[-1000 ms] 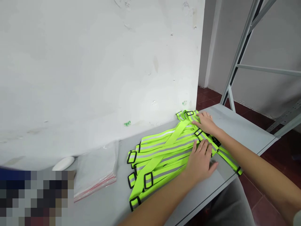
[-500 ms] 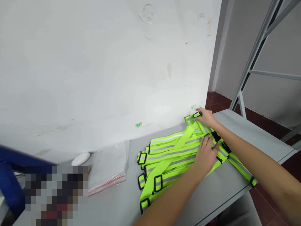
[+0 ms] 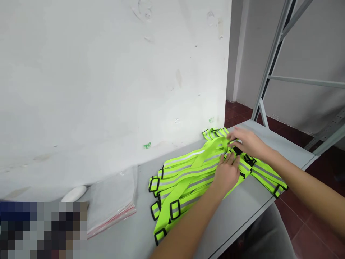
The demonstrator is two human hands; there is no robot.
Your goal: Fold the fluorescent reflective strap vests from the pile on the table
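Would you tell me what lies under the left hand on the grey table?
The left hand rests flat on the pile of neon reflective straps, which lies on the grey table. Whatever strap parts sit beneath the palm are covered.

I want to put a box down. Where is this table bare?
Bare: the table end beyond the right hand, and the strip between the plastic bags and the straps. Crowded: the middle, where the left hand rests too.

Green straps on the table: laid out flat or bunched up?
Laid flat: the green straps lie lengthwise in overlapping layers on the table, left hand resting flat on top.
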